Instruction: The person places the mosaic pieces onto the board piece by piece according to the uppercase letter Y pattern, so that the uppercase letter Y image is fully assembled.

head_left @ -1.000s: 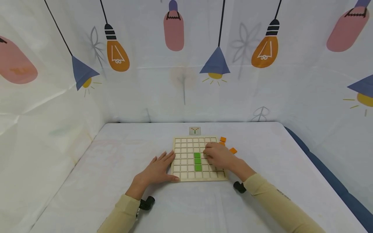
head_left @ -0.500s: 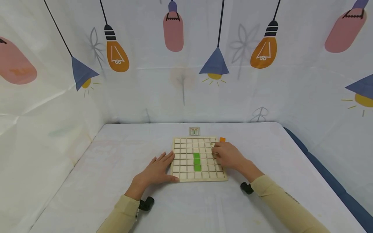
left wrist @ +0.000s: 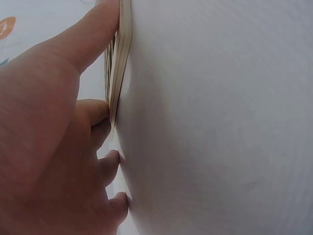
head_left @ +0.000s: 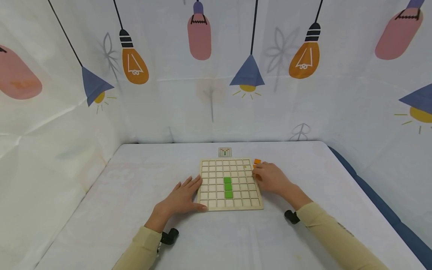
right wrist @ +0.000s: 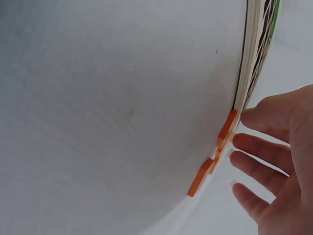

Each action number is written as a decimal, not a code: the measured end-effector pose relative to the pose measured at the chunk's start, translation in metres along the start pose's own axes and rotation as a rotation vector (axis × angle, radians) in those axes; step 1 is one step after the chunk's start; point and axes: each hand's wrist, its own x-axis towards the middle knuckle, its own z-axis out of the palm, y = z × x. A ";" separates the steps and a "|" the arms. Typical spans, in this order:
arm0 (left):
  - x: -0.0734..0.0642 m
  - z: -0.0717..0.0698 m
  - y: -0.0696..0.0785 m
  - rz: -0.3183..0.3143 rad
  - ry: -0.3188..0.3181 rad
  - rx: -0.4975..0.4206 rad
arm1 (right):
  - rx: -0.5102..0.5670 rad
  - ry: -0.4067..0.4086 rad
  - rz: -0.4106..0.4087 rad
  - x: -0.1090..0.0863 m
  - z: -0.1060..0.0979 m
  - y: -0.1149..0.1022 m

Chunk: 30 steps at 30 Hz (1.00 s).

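Note:
A pale wooden grid board lies on the table in the head view, with a column of three green square tiles in its cells. My left hand rests along the board's left edge, fingers straight and spread, thumb at the near corner. Just off the right edge, my right hand reaches over orange tiles, partly covering them. In the right wrist view, its thumb and loosely bent fingers are apart, fingertips right at an orange tile; another orange tile lies farther along.
A small card with a coloured grid pattern lies beyond the board's far edge. The white table ends at a patterned white curtain behind and on the sides. Dark blue fabric shows past the right table edge.
My right hand has moved right, from over the board's grid to the orange tiles beside it, now hiding some of them. My left hand stays at the board's left edge.

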 end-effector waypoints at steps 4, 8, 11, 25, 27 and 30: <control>0.000 0.000 -0.001 -0.001 -0.002 0.000 | -0.008 -0.018 0.023 0.000 0.001 0.004; 0.000 0.000 -0.002 0.001 -0.004 0.007 | -0.016 -0.028 0.019 -0.001 0.000 0.005; 0.000 0.000 -0.002 0.013 -0.003 0.010 | -0.010 -0.030 0.023 -0.002 -0.001 0.006; 0.000 0.001 -0.003 0.032 -0.007 0.018 | 0.022 -0.020 0.026 -0.003 -0.001 0.009; 0.000 0.001 -0.003 0.033 -0.005 0.014 | 0.019 -0.020 0.033 -0.003 0.000 0.009; 0.000 0.001 -0.003 0.026 -0.005 0.019 | 0.010 -0.021 0.050 -0.002 0.000 0.009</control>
